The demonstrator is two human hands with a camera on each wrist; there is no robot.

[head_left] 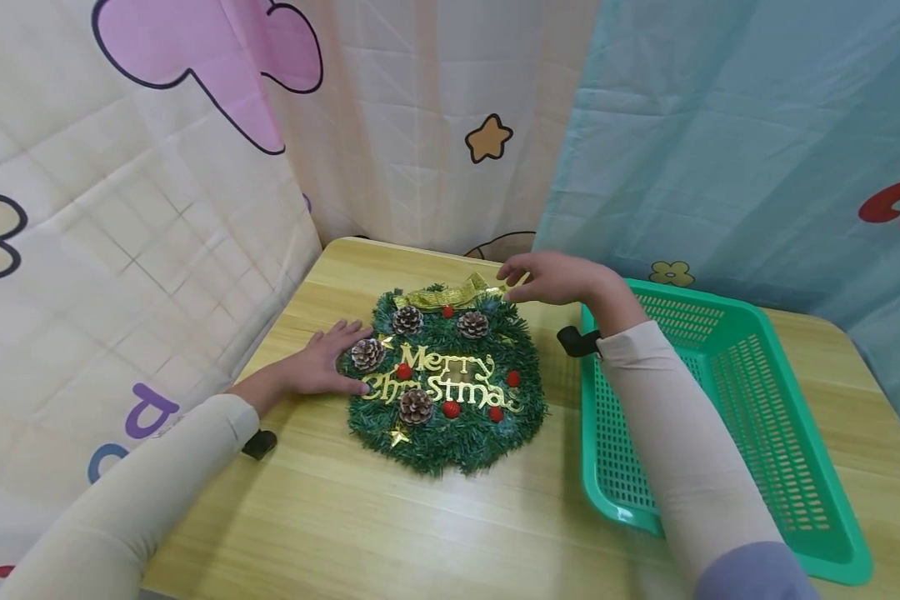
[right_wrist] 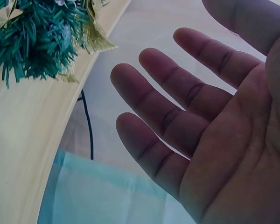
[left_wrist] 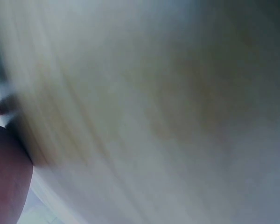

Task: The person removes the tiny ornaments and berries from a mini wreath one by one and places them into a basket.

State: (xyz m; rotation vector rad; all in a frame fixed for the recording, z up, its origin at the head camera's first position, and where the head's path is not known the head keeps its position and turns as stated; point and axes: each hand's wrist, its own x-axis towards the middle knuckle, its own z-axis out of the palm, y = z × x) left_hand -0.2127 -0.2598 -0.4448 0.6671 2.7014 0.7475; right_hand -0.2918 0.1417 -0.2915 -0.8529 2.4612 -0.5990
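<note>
A green Christmas wreath lies flat on the wooden table, bearing pine cones, red berries, gold stars and gold "Merry Christmas" lettering. Across its far edge runs a gold ribbon. My left hand rests at the wreath's left side, fingers spread over the edge by a pine cone. At the far right edge my right hand hovers close to the ribbon's end. In the right wrist view its fingers are relaxed and apart, with nothing between them. The left wrist view is mostly blurred tabletop.
A green plastic basket stands on the table to the right, under my right forearm. Printed curtains hang close behind and to the left of the table. A dark cable hangs beyond the table edge.
</note>
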